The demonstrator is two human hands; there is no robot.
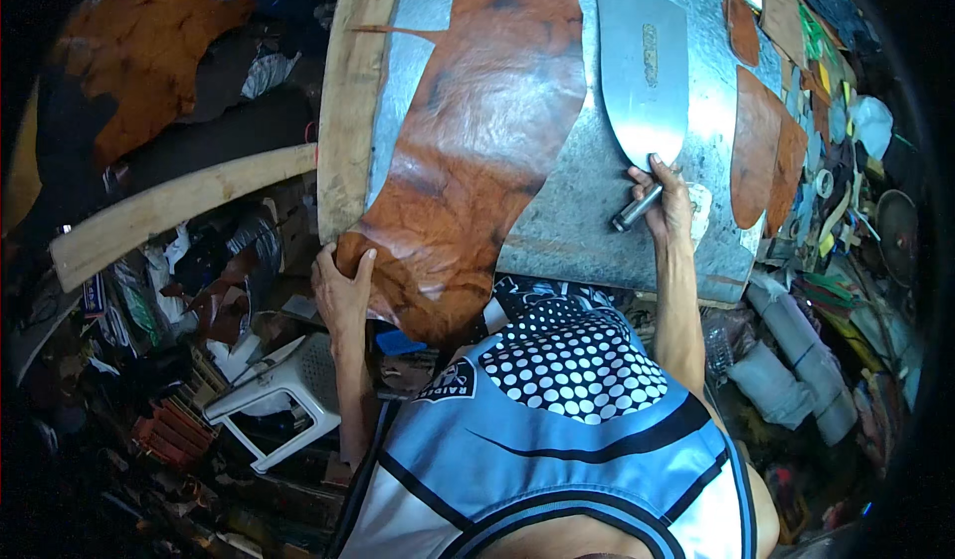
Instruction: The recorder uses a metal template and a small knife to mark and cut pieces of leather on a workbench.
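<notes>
A long sheet of brown mottled leather (477,111) lies over the metal-topped work table (587,231) and hangs past its near edge. My left hand (343,285) is closed on the leather at the near left corner, thumb on one side and fingers on the other. In my right hand (668,201) is the rounded near end of a flat grey metal template (645,72), pinched at the fingertips. A short silver cylindrical tool (637,209) also sits in that hand, pointing down to the left. A narrow leather strip (398,32) juts left from the sheet.
Cut brown leather pieces (756,146) lie along the table's right side. A wooden board (350,111) borders its left, and a plank (189,206) reaches out from there. A white plastic stool (288,390) stands lower left. Rolls (806,350) and scraps crowd the right.
</notes>
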